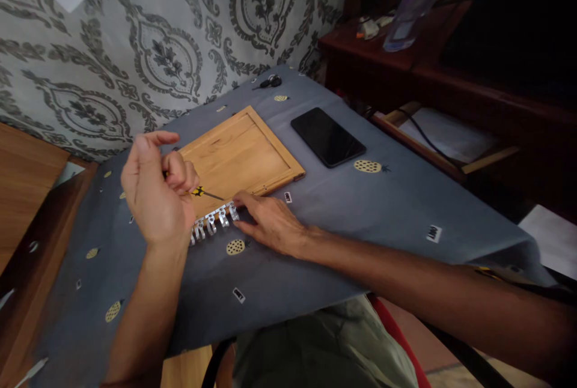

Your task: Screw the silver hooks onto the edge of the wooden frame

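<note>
A light wooden panel (238, 148) with a raised frame lies on the blue pineapple-print cloth (315, 274). Along its near edge runs a shiny metal strip with several curved hooks (211, 220). My left hand (155, 196) is closed around a screwdriver (198, 192) with a yellow and black handle. Its thin shaft points right, toward the strip; whether the tip touches a screw is too small to tell. My right hand (273, 223) pinches the right end of the hook strip against the panel's edge. Part of the panel's left side is hidden behind my left hand.
Right of the panel lies a black phone (328, 136). Small black keys (271, 81) rest near the patterned wall (166, 57). A clear plastic bottle (401, 30) stands on the dark red desk (360, 54), with an open drawer (451, 136) below. A wooden board (31, 178) is at left.
</note>
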`<state>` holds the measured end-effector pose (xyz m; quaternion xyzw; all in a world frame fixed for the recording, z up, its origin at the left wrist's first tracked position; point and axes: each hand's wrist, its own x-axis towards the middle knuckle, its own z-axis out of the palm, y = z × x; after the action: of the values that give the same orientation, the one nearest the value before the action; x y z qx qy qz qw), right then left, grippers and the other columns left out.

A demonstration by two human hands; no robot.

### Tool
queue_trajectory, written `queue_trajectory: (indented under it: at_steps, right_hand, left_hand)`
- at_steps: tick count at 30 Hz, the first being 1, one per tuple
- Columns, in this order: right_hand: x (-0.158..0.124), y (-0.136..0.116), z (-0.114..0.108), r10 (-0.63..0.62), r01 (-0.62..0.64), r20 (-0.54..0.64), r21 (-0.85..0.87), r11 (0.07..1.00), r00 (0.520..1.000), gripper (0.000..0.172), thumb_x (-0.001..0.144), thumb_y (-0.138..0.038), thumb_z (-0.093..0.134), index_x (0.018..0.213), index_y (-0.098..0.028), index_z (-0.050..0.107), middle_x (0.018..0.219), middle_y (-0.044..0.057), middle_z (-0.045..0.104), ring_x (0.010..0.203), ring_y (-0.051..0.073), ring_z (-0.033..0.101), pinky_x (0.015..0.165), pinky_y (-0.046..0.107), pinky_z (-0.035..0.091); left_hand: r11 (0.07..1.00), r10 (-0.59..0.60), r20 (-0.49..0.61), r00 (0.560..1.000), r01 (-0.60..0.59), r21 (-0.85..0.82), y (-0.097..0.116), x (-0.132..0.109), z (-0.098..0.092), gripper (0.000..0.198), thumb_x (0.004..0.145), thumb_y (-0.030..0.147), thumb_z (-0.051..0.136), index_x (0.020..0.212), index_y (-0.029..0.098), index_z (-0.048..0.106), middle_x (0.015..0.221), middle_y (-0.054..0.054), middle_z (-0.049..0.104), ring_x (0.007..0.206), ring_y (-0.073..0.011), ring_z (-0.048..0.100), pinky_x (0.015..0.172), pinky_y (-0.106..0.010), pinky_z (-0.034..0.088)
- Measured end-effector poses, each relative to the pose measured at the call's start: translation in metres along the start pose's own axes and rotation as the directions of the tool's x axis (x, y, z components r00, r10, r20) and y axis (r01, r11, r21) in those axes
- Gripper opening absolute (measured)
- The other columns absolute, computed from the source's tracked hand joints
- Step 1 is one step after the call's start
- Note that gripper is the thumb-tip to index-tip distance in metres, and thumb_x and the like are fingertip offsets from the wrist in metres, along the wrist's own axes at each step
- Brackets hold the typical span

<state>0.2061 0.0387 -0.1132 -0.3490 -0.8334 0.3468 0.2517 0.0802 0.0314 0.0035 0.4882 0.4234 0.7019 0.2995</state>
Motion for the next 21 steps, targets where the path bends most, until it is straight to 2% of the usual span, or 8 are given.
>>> queue_trajectory:
  at_steps: [8,15,21]
  right_hand:
    - [0.001,0.000,0.000,0.021,-0.020,0.008,-0.020,1.000,1.000,0.033,0.088,-0.026,0.062,0.119,-0.019,0.056,0.102,0.009,0.074,0.078,0.021,0.067,0.069,0.034,0.044]
    - [0.000,0.000,0.000,0.010,-0.010,0.009,0.015,1.000,1.000,0.032,0.088,-0.025,0.060,0.118,-0.020,0.055,0.102,0.008,0.073,0.085,0.022,0.067,0.071,0.033,0.045]
    - [0.000,-0.001,-0.001,0.010,-0.010,0.016,0.026,1.000,1.000,0.034,0.087,-0.026,0.059,0.120,-0.020,0.055,0.101,0.009,0.073,0.087,0.023,0.067,0.073,0.034,0.045]
  left_hand:
    - [0.998,-0.066,0.010,0.998,0.066,-0.009,-0.002,-0.004,-0.001,0.041,0.105,0.031,0.036,0.077,0.018,0.063,0.046,0.008,0.018,0.039,-0.0068,0.012,0.043,-0.024,0.016]
    - [0.995,-0.102,0.017,0.995,0.102,-0.001,-0.007,-0.004,0.000,0.039,0.104,0.029,0.037,0.077,0.018,0.063,0.046,0.008,0.018,0.039,-0.0073,0.012,0.043,-0.025,0.016]
    - [0.994,-0.112,0.033,0.993,0.112,0.008,-0.010,-0.005,-0.001,0.034,0.102,0.035,0.046,0.078,0.019,0.064,0.047,0.008,0.020,0.039,-0.0069,0.013,0.044,-0.025,0.016]
